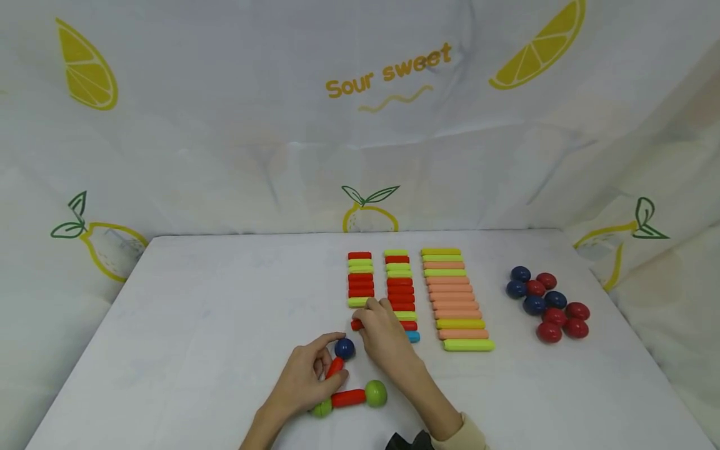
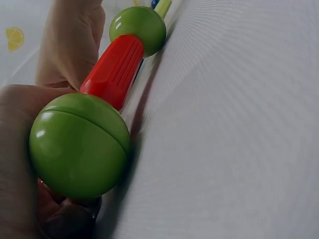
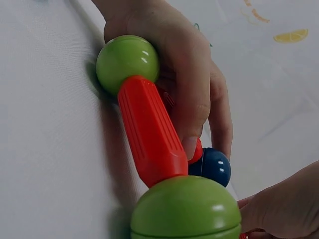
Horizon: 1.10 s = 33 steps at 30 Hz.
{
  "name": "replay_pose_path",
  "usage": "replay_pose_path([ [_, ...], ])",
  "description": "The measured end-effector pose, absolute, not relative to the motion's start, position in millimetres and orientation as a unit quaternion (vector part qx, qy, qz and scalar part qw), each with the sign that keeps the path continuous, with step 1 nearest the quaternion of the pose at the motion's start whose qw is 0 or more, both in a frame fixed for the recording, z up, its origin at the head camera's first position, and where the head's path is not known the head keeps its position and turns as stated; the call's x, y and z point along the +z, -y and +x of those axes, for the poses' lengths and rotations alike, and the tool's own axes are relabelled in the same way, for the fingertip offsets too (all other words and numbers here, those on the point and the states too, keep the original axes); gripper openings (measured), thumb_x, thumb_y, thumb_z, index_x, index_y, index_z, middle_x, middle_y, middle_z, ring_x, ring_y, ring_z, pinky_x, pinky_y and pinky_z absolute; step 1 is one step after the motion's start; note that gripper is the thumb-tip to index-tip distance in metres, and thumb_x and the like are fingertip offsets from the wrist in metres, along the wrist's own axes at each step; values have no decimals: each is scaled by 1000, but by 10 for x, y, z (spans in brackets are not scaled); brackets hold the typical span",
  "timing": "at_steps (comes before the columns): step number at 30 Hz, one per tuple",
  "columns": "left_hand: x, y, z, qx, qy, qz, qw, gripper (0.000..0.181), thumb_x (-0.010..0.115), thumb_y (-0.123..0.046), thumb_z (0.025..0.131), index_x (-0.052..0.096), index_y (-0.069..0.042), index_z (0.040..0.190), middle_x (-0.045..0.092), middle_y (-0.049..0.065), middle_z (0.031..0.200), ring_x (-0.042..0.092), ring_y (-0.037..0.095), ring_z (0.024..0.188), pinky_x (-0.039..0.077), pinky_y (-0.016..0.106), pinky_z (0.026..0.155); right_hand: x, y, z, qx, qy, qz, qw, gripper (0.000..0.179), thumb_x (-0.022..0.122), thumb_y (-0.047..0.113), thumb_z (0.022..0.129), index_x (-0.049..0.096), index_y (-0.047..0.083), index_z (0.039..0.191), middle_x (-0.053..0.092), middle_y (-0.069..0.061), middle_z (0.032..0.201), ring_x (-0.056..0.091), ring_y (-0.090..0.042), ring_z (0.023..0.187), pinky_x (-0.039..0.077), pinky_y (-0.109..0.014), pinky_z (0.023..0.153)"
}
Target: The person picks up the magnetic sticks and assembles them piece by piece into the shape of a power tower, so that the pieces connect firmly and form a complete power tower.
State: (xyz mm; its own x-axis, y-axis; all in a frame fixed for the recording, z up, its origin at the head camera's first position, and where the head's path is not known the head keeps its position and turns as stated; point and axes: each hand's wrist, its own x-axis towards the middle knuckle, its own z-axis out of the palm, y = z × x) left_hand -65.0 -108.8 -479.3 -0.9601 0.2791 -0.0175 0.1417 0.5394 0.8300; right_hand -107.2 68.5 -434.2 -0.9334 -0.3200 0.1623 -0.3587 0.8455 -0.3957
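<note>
My left hand (image 1: 304,378) curls round a red rod (image 1: 334,367), its index fingertip at the dark blue ball (image 1: 345,349) on the rod's far end. This rod runs from a green ball (image 1: 322,409), partly covered by the hand. A second red rod (image 2: 113,69) joins that ball to another green ball (image 1: 375,393), forming a bent piece. In the right wrist view the left thumb lies along the held rod, beside the blue ball (image 3: 213,167). Farther right, my right hand (image 1: 388,337) pinches a loose red rod (image 1: 357,325) next to the columns of rods.
Two columns of short red and lime rods (image 1: 360,277) lie beyond the right hand, with a blue rod (image 1: 413,337) at the near end. Right of them is a column of longer salmon, yellow and lime rods (image 1: 454,297). Blue and red balls (image 1: 549,332) cluster at the right.
</note>
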Motion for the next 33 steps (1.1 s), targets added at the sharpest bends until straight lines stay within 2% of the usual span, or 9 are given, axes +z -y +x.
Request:
replay_pose_path([
  [3,-4792,1083,-645,472,-871,115,71,47,76,-14,82,67,-13,128,53,-10,66,39,-3,48,30,15,45,-4345,-687,-1055,207,961,175,57,15,81,3,84,78,5,98,67,-8,88,55,-21,89,55,-31,79],
  [6,-4802,1083,-642,478,-869,111,67,46,76,-13,82,67,-13,127,53,-10,66,39,-3,48,29,15,45,-4345,-708,-1023,220,958,176,46,17,82,5,83,76,3,99,68,-10,89,59,-21,87,58,-32,78],
  [10,-4824,1087,-644,485,-866,107,61,45,76,-12,82,68,-14,126,53,-9,66,38,-3,47,28,15,46,-4284,-767,-972,266,950,164,-6,20,81,7,85,76,1,104,70,-9,92,62,-17,84,60,-28,74],
  [16,-4840,1091,-649,491,-863,105,54,46,77,-12,82,67,-14,128,54,-9,67,39,-3,48,29,14,46,-4151,-888,-882,370,911,138,-117,21,78,9,87,77,-2,105,64,-2,69,54,-10,63,47,-18,54],
  [19,-4841,1090,-648,494,-862,102,52,47,77,-12,82,67,-14,129,54,-9,68,39,-3,49,30,14,47,-4136,-923,-845,416,885,143,-153,20,77,9,85,77,-4,101,66,-1,66,57,-8,59,49,-17,53],
  [26,-4845,1092,-652,505,-856,95,57,48,78,-16,83,67,-14,130,58,-9,71,44,-2,51,33,15,48,-4192,-932,-849,436,871,139,-179,23,78,11,84,78,-5,100,67,0,64,57,-7,53,48,-18,49],
  [33,-4849,1098,-652,515,-849,115,33,50,80,-13,82,67,-13,130,67,-6,80,47,-3,54,35,15,49,-4231,-950,-882,431,872,134,-188,23,78,11,84,78,-6,99,66,1,62,57,-8,52,47,-16,49],
])
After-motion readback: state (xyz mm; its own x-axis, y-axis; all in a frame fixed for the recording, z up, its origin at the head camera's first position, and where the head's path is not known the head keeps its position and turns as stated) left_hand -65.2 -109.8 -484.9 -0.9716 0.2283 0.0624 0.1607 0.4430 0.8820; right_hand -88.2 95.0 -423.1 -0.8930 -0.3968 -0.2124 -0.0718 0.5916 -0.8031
